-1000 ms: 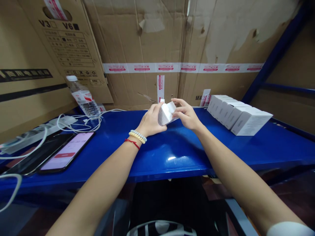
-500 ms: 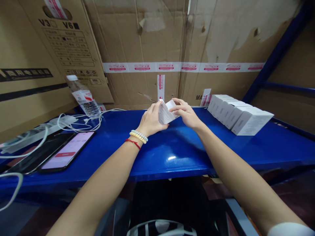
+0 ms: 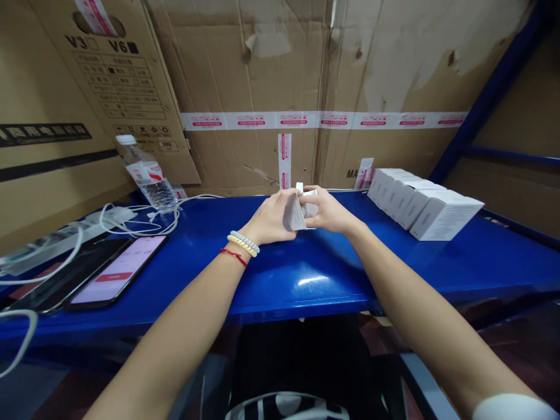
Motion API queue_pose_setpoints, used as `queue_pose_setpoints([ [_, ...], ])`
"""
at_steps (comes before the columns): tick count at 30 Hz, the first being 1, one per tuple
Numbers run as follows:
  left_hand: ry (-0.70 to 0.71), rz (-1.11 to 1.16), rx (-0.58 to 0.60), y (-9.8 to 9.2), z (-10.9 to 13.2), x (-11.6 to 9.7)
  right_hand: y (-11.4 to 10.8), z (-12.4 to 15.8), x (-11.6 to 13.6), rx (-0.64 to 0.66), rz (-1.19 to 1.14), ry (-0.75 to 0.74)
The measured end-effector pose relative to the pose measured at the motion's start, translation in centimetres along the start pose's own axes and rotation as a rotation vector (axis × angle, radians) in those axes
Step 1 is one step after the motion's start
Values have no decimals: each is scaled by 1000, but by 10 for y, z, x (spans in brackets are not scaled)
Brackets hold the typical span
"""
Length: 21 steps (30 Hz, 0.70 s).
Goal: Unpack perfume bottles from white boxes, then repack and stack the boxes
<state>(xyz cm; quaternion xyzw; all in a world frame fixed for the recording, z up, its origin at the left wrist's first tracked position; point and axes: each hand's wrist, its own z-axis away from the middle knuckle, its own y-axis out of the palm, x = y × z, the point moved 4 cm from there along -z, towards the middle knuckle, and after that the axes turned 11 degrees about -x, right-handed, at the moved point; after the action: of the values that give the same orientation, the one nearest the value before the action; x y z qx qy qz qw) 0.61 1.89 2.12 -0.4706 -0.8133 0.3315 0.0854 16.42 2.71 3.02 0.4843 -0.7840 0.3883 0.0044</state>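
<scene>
Both hands [image 3: 273, 219] [image 3: 331, 212] clamp their fingers [image 3: 283, 194] on a white box [image 3: 294, 216] — open tabletop [image 3: 306, 262] stretches to the near edge [image 3: 306, 309].

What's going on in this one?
A person's left hand holds a small white box over a blue table, and the right hand has its fingers at the box's flapped end. Whether anything is inside can't be made out. To the right stands a row of similar white boxes; to the left are a lit phone and a plastic bottle.
</scene>
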Motion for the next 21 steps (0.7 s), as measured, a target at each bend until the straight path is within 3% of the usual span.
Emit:
queue_pose_setpoints([
  [2, -19, -46, 14, 5, 1, 3, 2, -1, -7, -31, 9, -8],
  [4, -150, -146, 29, 10, 3, 14, 5, -1, -17, -61, -2, 12],
  [7, -424, -220, 124, 17, 8, 37, 15, 1, -35, -33, -58, 145],
  [9, -493, -180, 185, 18, 10, 46, 23, 4, -46, 23, -139, 275],
  [13, -472, -169, 110, 3, 5, 45, 33, 8, -55, 67, -368, 425],
  [18, -275, -254, -103, -20, -6, 18, 35, 13, -56, -35, -552, 624],
  [21, -299, -210, -165, -22, -6, 15, 39, 17, -51, 7, -744, 772],
])
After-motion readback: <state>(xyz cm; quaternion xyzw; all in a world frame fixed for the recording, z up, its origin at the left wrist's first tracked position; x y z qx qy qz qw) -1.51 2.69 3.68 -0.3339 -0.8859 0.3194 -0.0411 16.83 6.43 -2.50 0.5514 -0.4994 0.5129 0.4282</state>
